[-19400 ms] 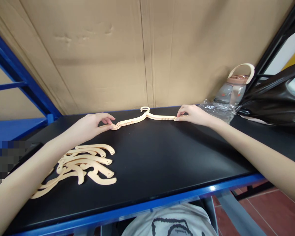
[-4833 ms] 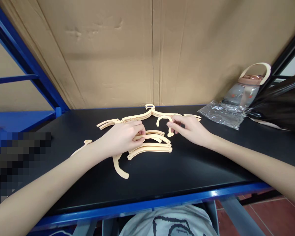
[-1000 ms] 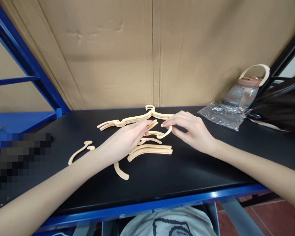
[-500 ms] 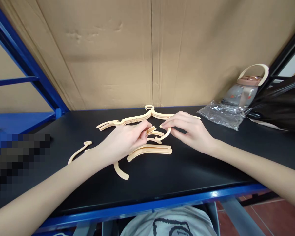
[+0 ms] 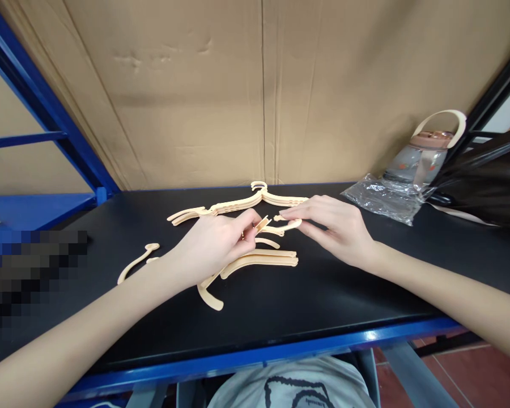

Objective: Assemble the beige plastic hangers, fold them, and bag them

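My left hand (image 5: 221, 243) is closed on a cream plastic hanger arm (image 5: 262, 223), whose end sticks out past the fingertips; a curved end piece (image 5: 211, 298) shows below the wrist. Between thumb and fingers, my right hand (image 5: 334, 224) pinches a small cream hanger hook (image 5: 296, 224), close to the tip of that arm but apart from it. Beneath the hands, a pair of loose hanger arms (image 5: 263, 259) lies on the black table. Another curved piece (image 5: 267, 242) rests just behind them, partly hidden by my left hand.
Assembled cream hangers (image 5: 238, 203) lie stacked at the back of the table (image 5: 344, 300). A loose curved piece (image 5: 136, 264) is at the left. On the right are a clear plastic bag (image 5: 382, 198) and a water bottle (image 5: 425, 158). Cardboard (image 5: 187, 102) stands behind.
The hook in my right hand has turned, its curve now pointing less downward. My right hand has shifted slightly right, and my left hand has barely moved.
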`<state>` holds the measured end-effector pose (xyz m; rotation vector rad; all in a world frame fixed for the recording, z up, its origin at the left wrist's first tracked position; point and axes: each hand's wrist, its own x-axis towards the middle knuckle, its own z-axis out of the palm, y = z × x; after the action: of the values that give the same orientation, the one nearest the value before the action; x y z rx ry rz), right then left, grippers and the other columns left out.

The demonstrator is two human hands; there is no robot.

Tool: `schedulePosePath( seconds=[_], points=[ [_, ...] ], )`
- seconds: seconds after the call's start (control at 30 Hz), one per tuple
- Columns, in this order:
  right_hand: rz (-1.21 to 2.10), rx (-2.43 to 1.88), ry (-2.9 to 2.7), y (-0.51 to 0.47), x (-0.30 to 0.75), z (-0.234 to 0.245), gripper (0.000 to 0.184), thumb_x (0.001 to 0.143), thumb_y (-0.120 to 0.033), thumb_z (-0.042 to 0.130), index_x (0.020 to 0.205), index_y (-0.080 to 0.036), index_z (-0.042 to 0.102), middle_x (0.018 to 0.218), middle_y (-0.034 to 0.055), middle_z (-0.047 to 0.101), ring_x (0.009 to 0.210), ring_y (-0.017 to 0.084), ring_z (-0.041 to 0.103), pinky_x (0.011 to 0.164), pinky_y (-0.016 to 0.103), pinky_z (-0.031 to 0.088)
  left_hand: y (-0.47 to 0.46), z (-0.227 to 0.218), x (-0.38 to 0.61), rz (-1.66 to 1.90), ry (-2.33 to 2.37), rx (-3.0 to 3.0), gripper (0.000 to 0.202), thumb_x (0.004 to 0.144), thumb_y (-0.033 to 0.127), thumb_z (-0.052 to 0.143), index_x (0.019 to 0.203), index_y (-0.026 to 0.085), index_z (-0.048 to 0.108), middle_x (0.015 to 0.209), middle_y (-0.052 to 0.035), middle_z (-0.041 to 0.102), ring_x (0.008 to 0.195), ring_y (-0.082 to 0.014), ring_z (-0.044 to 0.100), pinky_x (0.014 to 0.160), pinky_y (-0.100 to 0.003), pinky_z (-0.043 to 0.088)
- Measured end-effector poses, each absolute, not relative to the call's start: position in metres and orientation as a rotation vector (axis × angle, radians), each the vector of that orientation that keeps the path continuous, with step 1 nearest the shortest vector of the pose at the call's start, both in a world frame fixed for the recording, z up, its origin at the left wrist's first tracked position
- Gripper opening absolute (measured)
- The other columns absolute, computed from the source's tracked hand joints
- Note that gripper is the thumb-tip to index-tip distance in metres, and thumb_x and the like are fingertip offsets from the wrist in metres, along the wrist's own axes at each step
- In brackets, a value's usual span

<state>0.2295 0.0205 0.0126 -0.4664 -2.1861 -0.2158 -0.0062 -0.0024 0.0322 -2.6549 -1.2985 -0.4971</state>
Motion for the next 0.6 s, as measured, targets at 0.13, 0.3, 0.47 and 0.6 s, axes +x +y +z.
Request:
schedulePosePath(
  seconds=[0.13,0.3,0.47,0.6],
  points=[
    [-0.339,-0.4,-2.175,0.014,0.231,0.017,0.022,0.093,-0.012,0.053,0.109,-0.021,0.066,0.099,0.0042,0.075,0.092,0.017,0.07,0.078,0.032,0.055,-0.006,0.032,-0.003,-0.37,-1.36,-2.694,0.014,0.083,0.02,0.038,0.069,0.022,0.036,0.049,0.0066,0.037,0.042,-0.0113,0.036,0.047,-0.024,0.02],
    [-0.574,-0.238,-2.192,0.002,0.231,0.022,0.021,0.091,-0.013,0.058,0.11,-0.017,0.066,0.109,0.0088,0.072,0.096,0.017,0.07,0.077,0.028,0.058,-0.007,0.031,-0.001,-0.348,-1.327,-2.749,0.015,0.085,0.021,0.035,0.071,0.022,0.031,0.049,0.0068,0.036,0.042,-0.0115,0.036,0.047,-0.025,0.019],
    [-0.743,-0.104,-2.196,-0.003,0.229,0.018,0.019,0.092,-0.014,0.057,0.108,-0.015,0.067,0.111,0.0088,0.071,0.107,0.016,0.066,0.081,0.025,0.06,-0.01,0.031,0.001,-0.359,-1.28,-2.78,0.017,0.087,0.021,0.031,0.071,0.022,0.03,0.05,0.006,0.038,0.042,-0.012,0.039,0.046,-0.024,0.02],
    [-0.861,-0.032,-2.154,0.001,0.229,0.011,0.021,0.095,-0.014,0.051,0.107,-0.017,0.068,0.113,0.0076,0.07,0.112,0.015,0.063,0.082,0.024,0.06,-0.01,0.031,0.001,-0.381,-1.257,-2.795,0.018,0.087,0.02,0.032,0.069,0.022,0.03,0.049,0.006,0.038,0.042,-0.0116,0.039,0.045,-0.024,0.021]
  ],
)
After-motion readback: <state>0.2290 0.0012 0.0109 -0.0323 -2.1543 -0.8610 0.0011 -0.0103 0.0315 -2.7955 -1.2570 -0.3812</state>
